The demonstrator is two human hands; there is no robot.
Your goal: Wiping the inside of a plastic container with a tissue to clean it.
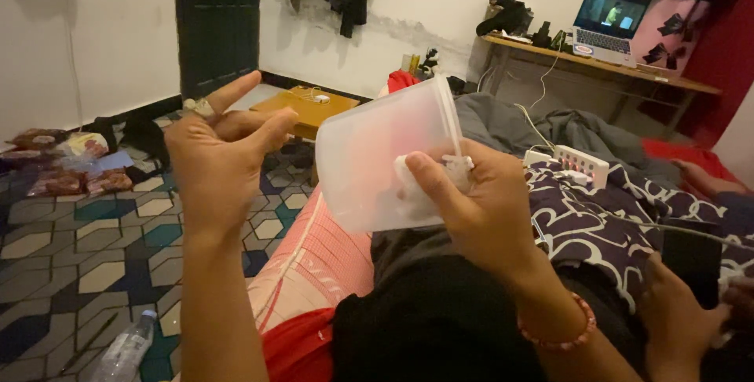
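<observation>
Translucent plastic cup (377, 158) held at frame centre, right hand grasping.
Right hand (479, 209) grips the tilted cup at its 4 o'clock side, fingers (428, 174) pressing a white cloth (416, 193) against its wall. Left hand (216, 154), at 9 o'clock of the cup and apart from it, is released, fingers spread, holding nothing. Plastic bottle (126, 350) lies on the patterned floor at 7 o'clock. Open laptop (609, 25) on the counter (675, 80) at 1 o'clock.

White walls (118, 29), a dark door (217, 21), patterned floor tiles (71, 256) and a wooden desk (597, 68) in dim light.
</observation>
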